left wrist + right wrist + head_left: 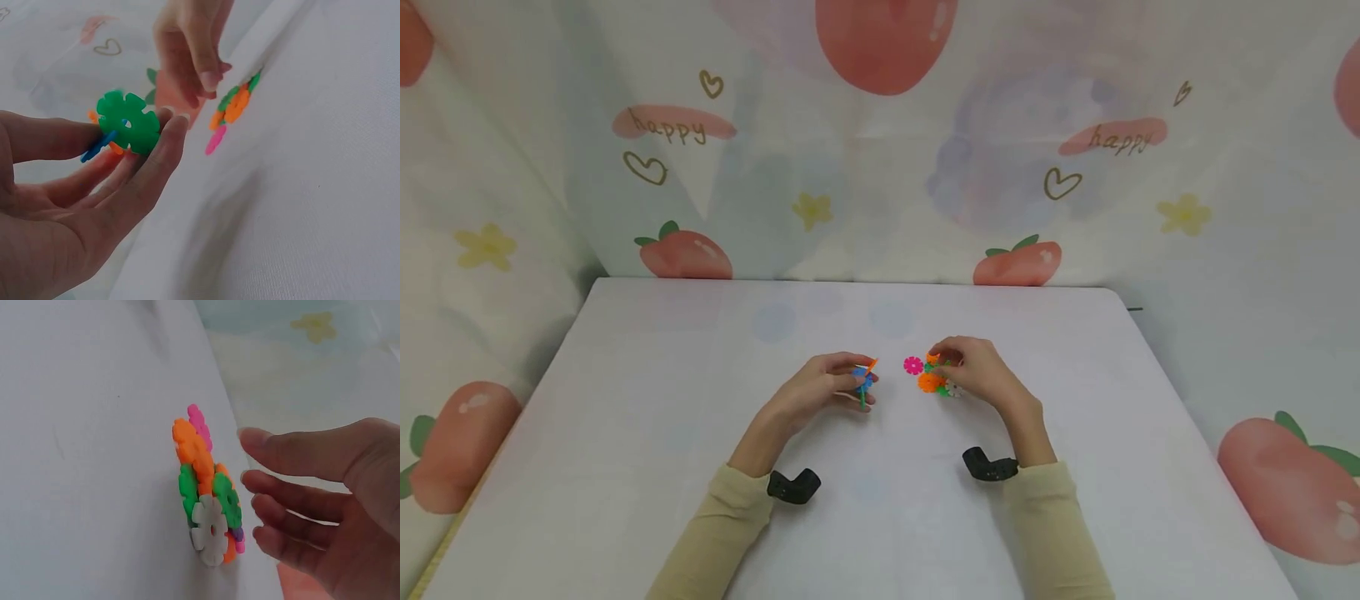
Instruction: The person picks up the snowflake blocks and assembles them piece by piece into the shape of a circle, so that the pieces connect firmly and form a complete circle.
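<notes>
A green disc (112, 115), a blue disc (99, 147) and an orange disc (116, 148), seemingly slotted together, are held up over the worktop (625, 400), about midway between its left and right edges and towards its far edge. The left hand (814, 385) pinches these 3 between thumb and fingers, nearly closed. Such a small hold could let the discs twist or slip, and too hard a squeeze might pop a slot loose.

Just to the right, the disc pile (929, 383) lies on the worktop, its pink, orange, green and whitish pieces overlapping. The right hand (981, 367) is at it, fingers parted from the thumb and holding nothing. Because the pieces overlap, a low sweep could drag several at once or scatter them toward the right edge; thin rims may also be awkward to lift.

The worktop is pale and looks smooth, so light discs might skid; its far right corner is rounded. 2 black devices (794, 487) sit by the sleeves (711, 529). Beyond the far edge and along both sides hangs a pale backdrop (895, 183) printed with red fruit, yellow flowers, hearts and "happy".
</notes>
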Demonstrator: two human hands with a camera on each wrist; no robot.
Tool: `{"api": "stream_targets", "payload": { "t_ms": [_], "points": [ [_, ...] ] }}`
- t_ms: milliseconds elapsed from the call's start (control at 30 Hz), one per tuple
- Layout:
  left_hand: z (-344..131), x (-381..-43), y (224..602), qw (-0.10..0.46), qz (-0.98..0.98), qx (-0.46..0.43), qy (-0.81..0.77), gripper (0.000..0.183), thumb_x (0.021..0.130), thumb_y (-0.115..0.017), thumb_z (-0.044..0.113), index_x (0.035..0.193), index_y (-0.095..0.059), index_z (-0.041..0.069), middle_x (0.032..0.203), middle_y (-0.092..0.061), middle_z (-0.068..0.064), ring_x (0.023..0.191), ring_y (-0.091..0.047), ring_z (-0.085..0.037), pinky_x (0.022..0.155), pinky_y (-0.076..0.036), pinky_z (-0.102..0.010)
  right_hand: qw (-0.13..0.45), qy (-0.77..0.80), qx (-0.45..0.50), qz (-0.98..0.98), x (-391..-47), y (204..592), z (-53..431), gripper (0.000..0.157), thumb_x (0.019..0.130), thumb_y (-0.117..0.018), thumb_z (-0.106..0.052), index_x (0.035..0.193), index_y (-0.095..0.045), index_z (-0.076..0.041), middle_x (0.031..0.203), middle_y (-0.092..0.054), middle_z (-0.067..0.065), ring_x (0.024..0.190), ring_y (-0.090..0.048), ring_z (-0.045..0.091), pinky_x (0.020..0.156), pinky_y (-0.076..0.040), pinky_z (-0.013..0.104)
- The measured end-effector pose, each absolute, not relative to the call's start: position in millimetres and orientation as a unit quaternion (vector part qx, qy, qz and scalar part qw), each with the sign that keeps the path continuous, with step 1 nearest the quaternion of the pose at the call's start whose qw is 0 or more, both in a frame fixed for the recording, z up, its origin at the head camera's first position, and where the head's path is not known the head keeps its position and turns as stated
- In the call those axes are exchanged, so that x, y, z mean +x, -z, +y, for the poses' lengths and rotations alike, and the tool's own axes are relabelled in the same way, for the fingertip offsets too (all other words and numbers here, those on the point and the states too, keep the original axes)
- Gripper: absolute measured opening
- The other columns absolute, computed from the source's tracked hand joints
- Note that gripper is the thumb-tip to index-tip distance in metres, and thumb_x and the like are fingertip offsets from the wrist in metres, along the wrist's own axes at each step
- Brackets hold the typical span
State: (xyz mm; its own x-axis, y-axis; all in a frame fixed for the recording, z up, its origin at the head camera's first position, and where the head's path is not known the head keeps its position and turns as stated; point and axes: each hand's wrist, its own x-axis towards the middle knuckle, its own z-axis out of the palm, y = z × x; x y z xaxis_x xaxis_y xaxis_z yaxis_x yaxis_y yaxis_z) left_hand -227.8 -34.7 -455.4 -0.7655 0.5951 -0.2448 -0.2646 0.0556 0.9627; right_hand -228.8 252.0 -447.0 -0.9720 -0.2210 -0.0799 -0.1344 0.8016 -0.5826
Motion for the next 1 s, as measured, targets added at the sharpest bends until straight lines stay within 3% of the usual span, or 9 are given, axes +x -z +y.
{"api": "stream_targets", "payload": {
  "t_ms": [167,400,533,767,1000],
  "points": [
    [-37.2,-230.6,458.8,0.313,0.655,0.117,-0.678,0.046,0.104,-0.052,0.007,0.147,-0.046,-0.008,0.138,-0.058,-0.031,0.093,-0.075,-0.022,0.093,-0.06,-0.038,0.116,0.283,-0.089,0.948,-234.6,457.7,254.1,0.028,0.087,-0.083,-0.015,0.11,-0.073,-0.003,0.099,-0.066,0.01,0.094,-0.058,0.024,0.085,-0.052,0.037],
    [-37.2,-232.4,459.2,0.314,0.642,0.108,-0.691,0.047,0.104,-0.057,0.011,0.146,-0.048,-0.007,0.139,-0.059,-0.03,0.095,-0.075,-0.021,0.094,-0.06,-0.038,0.105,0.295,-0.093,0.945,-234.3,462.3,247.8,0.017,0.086,-0.082,-0.01,0.095,-0.068,-0.004,0.093,-0.065,0.008,0.088,-0.058,0.023,0.082,-0.052,0.036],
    [-37.0,-232.3,458.4,0.315,0.636,0.099,-0.698,0.047,0.103,-0.06,0.011,0.144,-0.051,-0.009,0.136,-0.061,-0.032,0.096,-0.075,-0.02,0.096,-0.059,-0.037,0.088,0.333,-0.087,0.935,-231.4,460.8,244.8,0.01,0.091,-0.075,-0.008,0.101,-0.072,-0.006,0.091,-0.069,0.005,0.086,-0.061,0.021,0.079,-0.054,0.032],
    [-35.0,-231.6,458.6,0.313,0.629,0.093,-0.706,0.044,0.102,-0.061,0.009,0.138,-0.055,-0.013,0.128,-0.065,-0.033,0.097,-0.075,-0.021,0.096,-0.059,-0.037,0.041,0.439,-0.118,0.89,-227.1,454.3,229.8,0.019,0.095,-0.074,-0.014,0.112,-0.073,-0.006,0.088,-0.074,0.005,0.084,-0.071,0.023,0.079,-0.059,0.034],
    [-32.1,-229.6,459.2,0.302,0.643,0.094,-0.698,0.037,0.102,-0.061,0.009,0.13,-0.061,-0.015,0.102,-0.076,-0.018,0.091,-0.076,-0.021,0.094,-0.06,-0.038,0.043,0.523,-0.133,0.841,-224.2,453.1,212.8,0.017,0.098,-0.069,-0.01,0.113,-0.074,-0.004,0.085,-0.076,0.01,0.078,-0.071,0.036,0.072,-0.062,0.036]
  ]
}}
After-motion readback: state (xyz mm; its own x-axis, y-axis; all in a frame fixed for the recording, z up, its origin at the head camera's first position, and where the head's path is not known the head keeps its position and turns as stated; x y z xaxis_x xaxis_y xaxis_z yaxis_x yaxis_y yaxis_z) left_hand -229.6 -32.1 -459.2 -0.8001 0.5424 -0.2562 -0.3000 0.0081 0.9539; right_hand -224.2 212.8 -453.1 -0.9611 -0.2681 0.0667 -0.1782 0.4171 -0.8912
